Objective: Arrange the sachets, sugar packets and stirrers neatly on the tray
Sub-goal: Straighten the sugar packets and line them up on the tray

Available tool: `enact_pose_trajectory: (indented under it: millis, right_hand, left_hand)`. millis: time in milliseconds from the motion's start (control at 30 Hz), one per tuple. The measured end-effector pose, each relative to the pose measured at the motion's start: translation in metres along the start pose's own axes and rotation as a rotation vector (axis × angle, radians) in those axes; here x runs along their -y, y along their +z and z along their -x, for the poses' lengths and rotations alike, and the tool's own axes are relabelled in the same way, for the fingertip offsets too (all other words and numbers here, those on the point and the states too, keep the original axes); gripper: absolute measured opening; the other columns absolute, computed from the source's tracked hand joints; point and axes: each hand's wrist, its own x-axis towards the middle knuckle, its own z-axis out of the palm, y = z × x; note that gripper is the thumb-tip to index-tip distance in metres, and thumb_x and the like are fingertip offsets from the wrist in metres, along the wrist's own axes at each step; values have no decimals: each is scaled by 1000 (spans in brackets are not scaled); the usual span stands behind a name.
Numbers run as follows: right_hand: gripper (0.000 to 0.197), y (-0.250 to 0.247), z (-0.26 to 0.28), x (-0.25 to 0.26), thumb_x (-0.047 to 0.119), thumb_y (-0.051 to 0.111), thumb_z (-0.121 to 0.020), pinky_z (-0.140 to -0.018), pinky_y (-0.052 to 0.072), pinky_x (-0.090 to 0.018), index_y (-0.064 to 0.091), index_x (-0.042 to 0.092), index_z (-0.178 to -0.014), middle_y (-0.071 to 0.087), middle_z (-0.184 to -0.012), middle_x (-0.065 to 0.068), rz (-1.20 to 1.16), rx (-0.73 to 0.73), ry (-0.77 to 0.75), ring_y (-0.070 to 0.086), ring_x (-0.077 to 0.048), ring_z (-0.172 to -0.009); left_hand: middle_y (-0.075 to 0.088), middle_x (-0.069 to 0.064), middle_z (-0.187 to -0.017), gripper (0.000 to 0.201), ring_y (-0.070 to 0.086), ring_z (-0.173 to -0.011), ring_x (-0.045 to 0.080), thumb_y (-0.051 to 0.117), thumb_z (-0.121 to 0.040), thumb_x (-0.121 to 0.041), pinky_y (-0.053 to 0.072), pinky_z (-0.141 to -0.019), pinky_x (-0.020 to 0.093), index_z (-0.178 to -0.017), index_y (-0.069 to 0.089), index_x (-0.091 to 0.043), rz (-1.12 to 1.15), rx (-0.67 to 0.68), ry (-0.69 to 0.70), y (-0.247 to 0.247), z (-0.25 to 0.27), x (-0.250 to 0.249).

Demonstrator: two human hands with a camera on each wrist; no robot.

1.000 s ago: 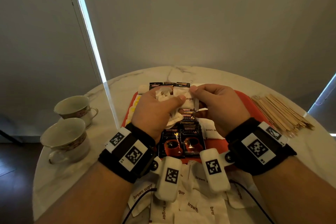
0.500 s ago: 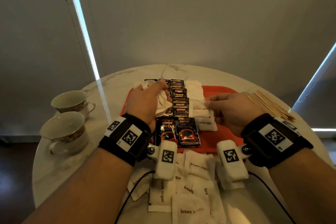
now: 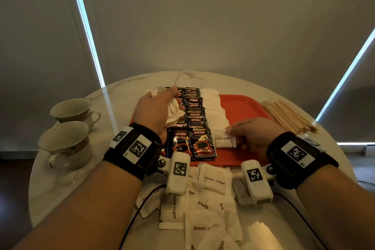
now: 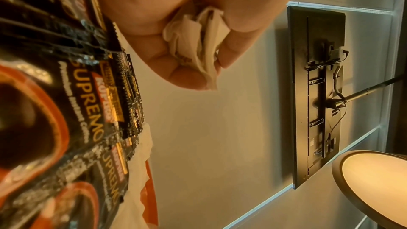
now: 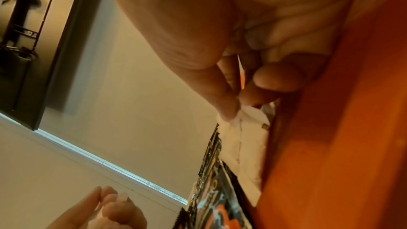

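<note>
The left hand (image 3: 157, 110) hovered palm-down over the tray's (image 3: 241, 105) left edge, clutching a wad of sugar packets (image 3: 172, 115). The right hand (image 3: 251, 138) lay low, pinching one packet (image 3: 223, 141) near the front edge.

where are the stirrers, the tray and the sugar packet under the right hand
stirrers (image 3: 288, 116), head view, middle of the wooden pile
tray (image 3: 241, 105), head view, bare red floor
sugar packet (image 3: 223, 141), head view, printed white face

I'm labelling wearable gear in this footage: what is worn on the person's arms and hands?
Both forearms are bare, no sleeves or gloves. The left hand and right hand each have a wide black wrist strap carrying white square-code tags, plus a white tagged camera pod with a thin black cable.
</note>
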Motion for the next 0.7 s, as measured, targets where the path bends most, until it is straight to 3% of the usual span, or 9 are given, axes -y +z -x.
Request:
enact_pose_trajectory:
  millis: [167,333,400,500,567,700]
  right_hand:
    - [5,1,-3,-1,5,74,-88,-56,45,-30,78,5,-91,68,-78,-15,46,-28,-26,54,-19,-59]
    - [7,5,4,-2,5,72,-90,-57,52,-29,72,3,-97,66,-76,-11,-38,-135,-194,57,-18,-59]
    - [10,11,9,-1,7,71,-92,-59,52,-32,71,-2,-96,64,-75,-13,-84,-72,-197,57,-20,-60]
    - [18,19,11,0,10,70,-93,-63,51,-34,71,-7,-101,63,-76,-13,-101,89,-78,59,-20,-62]
    - [23,20,11,3,10,69,-94,-63,50,-33,70,-9,-105,61,-73,-12,-106,113,-43,59,-19,-60]
    - [28,21,17,21,17,70,-94,-63,50,-30,69,-8,-108,60,-70,-7,-156,162,-143,57,-15,-59]
  left_hand:
    - [67,8,-70,14,64,-55,18,69,-97,-13,51,-46,26,-105,67,-2,-15,4,2,1,-1,1]
    - [68,7,-71,14,65,-57,18,69,-97,-16,53,-48,27,-103,68,-3,-42,15,12,0,-3,2]
    - [69,7,-72,14,66,-58,18,70,-97,-16,53,-49,27,-102,68,-4,-56,14,14,-1,-4,3]
    - [68,7,-73,12,66,-59,19,69,-97,-16,54,-50,28,-102,68,-6,-78,26,-1,0,-5,4]
    - [68,6,-72,9,66,-58,18,66,-97,-14,54,-50,28,-103,67,-6,-69,33,-39,1,-5,5]
    - [70,7,-68,9,71,-61,20,62,-97,-6,58,-54,33,-106,63,-7,-13,31,-111,5,-5,10]
